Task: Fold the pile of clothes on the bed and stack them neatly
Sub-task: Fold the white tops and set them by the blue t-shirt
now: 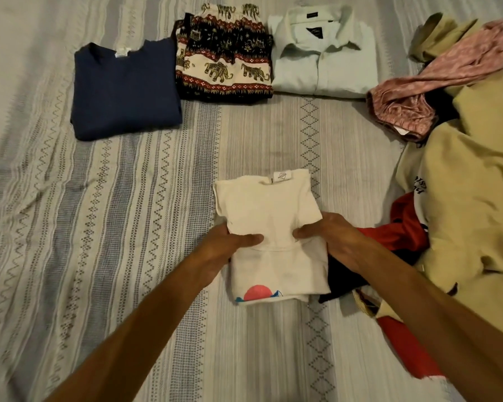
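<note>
A cream T-shirt (269, 208) with a pink and blue print lies partly folded in the middle of the bed. My left hand (228, 246) grips its left side at the fold, thumb on top. My right hand (328, 235) grips its right side the same way. Along the far side lie three folded garments: a navy top (125, 91), elephant-print trousers (225, 56) and a pale green collared shirt (323, 53). On the right lies the unfolded pile (465, 184): a yellow-beige garment, a pink patterned one, olive, black and red pieces.
The bed cover (114, 213) is grey and cream with woven stripes and zigzags. Bare cover stretches to the left of the T-shirt and in front of it. A red cloth (410, 346) and a black one (343, 277) spill from the pile close to my right forearm.
</note>
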Demonstrator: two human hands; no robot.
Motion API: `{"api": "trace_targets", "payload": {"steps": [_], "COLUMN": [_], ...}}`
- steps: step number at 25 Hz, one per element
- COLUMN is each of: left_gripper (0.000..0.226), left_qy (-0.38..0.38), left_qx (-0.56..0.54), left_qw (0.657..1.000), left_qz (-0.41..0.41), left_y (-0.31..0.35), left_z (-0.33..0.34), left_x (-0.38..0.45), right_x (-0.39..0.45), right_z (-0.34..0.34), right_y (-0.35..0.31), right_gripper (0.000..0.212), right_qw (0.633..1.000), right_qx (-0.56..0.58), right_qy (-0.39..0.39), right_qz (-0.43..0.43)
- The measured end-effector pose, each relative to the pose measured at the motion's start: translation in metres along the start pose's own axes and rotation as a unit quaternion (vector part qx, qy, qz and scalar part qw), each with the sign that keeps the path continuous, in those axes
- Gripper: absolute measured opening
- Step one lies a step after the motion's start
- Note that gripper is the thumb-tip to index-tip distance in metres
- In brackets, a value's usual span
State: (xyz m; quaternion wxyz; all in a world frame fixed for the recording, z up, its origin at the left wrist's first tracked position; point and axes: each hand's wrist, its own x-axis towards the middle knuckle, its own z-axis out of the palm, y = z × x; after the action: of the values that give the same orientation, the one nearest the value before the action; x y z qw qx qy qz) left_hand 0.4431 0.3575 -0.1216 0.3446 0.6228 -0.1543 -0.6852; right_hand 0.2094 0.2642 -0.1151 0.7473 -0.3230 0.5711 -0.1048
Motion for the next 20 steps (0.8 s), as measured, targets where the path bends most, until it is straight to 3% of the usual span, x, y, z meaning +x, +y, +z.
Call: {"api": "trace_targets", "payload": {"steps": [3,6,9,10,11,12,13,14,15,17,20], "left_gripper": [0.055,0.040,0.034,0.042,0.054,0.068,0.081,0.095,0.108,0.118,0.105], "left_qy": [0.011,0.023,0.041,0.021,-0.011,-0.046,-0.083,-0.119,-0.140,-0.134,-0.105], "left_qx": [0.016,0.074,0.237,0.288,0.355,0.449,0.566,0.651,0.689,0.698,0.716], "left_qw": [0.996,0.981,0.940,0.926,0.903,0.850,0.765,0.688,0.656,0.650,0.593], "left_qz": [0.086,0.181,0.240,0.244,0.242,0.270,0.295,0.298,0.276,0.269,0.353], "left_y": [0.023,0.022,-0.027,-0.053,-0.084,-0.120,-0.156,-0.183,-0.198,-0.213,-0.217], "left_z": [0.003,0.006,0.000,-0.005,-0.010,-0.016,-0.020,-0.020,-0.019,-0.015,-0.014], "left_x": [-0.027,-0.063,-0.090,-0.096,-0.097,-0.094,-0.092,-0.093,-0.097,-0.105,-0.106], "right_x": [-0.019,-0.054,-0.082,-0.089,-0.089,-0.085,-0.088,-0.095,-0.103,-0.111,-0.108], "right_z": [0.002,-0.001,-0.012,-0.016,-0.024,-0.033,-0.035,-0.034,-0.031,-0.029,-0.036], "right_y": [-0.020,-0.009,0.055,0.080,0.107,0.135,0.158,0.176,0.185,0.198,0.201], "right_gripper": [0.045,0.037,0.044,0.045,0.043,0.035,0.034,0.049,0.062,0.063,0.069], "right_qw": [0.994,0.974,0.967,0.944,0.898,0.821,0.737,0.682,0.650,0.577,0.487], "right_qx": [0.008,-0.053,-0.190,-0.287,-0.387,-0.513,-0.618,-0.675,-0.696,-0.740,-0.784], "right_qy": [0.036,0.064,0.077,0.080,0.070,0.046,0.012,-0.011,-0.007,-0.007,-0.077], "right_qz": [-0.104,-0.209,-0.151,-0.143,-0.198,-0.248,-0.274,-0.282,-0.305,-0.345,-0.377]}}
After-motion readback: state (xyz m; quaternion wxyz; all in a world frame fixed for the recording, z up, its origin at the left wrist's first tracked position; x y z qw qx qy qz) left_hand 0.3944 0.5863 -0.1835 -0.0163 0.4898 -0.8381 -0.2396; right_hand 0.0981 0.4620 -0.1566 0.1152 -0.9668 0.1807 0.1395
